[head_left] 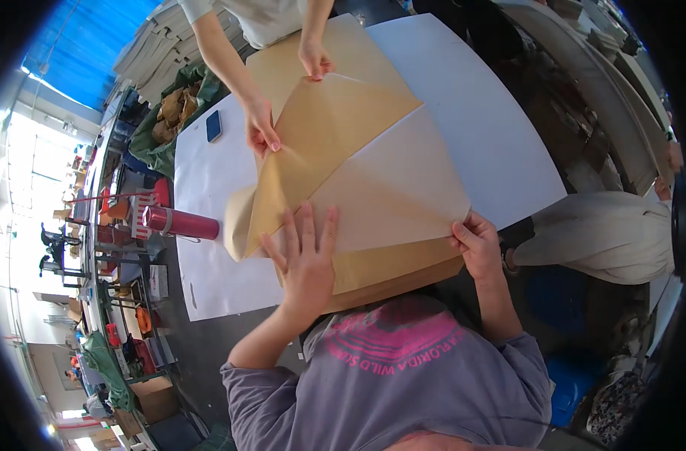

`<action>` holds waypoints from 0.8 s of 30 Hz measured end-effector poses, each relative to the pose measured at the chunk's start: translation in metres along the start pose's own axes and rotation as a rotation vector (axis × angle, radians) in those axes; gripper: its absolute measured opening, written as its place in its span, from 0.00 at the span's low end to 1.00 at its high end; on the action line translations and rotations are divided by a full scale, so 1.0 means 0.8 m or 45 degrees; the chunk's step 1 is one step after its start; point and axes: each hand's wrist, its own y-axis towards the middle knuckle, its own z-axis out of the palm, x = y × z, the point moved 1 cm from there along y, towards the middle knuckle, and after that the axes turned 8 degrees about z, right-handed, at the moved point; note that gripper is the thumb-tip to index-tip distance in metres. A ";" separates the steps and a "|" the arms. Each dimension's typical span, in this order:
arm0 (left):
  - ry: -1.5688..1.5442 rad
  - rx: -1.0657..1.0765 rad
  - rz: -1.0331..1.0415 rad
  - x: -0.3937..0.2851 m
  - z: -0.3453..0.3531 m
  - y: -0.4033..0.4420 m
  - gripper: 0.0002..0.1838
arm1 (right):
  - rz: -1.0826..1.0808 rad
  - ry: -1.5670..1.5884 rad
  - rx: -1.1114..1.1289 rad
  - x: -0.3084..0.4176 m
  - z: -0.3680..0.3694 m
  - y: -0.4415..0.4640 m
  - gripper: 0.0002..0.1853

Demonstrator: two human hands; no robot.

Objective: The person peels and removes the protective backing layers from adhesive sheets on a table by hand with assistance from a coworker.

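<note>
The left hand (307, 259) is laid palm down just below the frame's centre, fingers spread and pointed toward the top, thumb angled out to the left; it is pressed flat on the near edge of the pale sheet (395, 177), and nothing is gripped by it. The forearm is slanted in from lower left, elbow bent. The right hand (478, 244) is held right of centre, its forearm raised from below; the sheet's right corner is pinched between thumb and curled fingers.

The pale sheet is spread across the middle of the frame, over tan paper (392, 263) on the white tabletop (478, 105). Along its upper-left diagonal edge it is met by a tan flap (350, 116), raised in a crease; whether both are one piece cannot be told. The flap's edge is gripped at upper left by one co-worker hand (261, 135) and at top centre by the other co-worker hand (315, 60).

Writing: "FLORIDA WILD" can be read in pink, inverted, on the grey shirt (403, 398) at bottom centre; the neighbouring letters are only partly legible. A pink bottle (181, 224) is seen at left, a phone (214, 126) at upper left.
</note>
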 end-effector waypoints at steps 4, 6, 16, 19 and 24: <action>-0.355 0.022 -0.018 -0.016 0.013 -0.011 0.34 | 0.057 -0.057 -0.053 0.003 -0.017 -0.013 0.05; -0.392 0.066 -0.021 -0.025 0.014 -0.013 0.35 | 0.078 -0.029 -0.078 0.001 -0.030 -0.015 0.05; -0.470 0.050 -0.045 -0.050 0.013 -0.014 0.40 | 0.053 -0.098 -0.065 0.017 -0.049 -0.020 0.06; -0.468 0.059 -0.029 -0.048 0.012 -0.015 0.39 | 0.057 -0.122 -0.091 0.022 -0.045 -0.023 0.05; -0.367 0.051 -0.025 -0.054 0.008 -0.022 0.35 | 0.045 -0.182 -0.088 0.022 -0.050 -0.032 0.05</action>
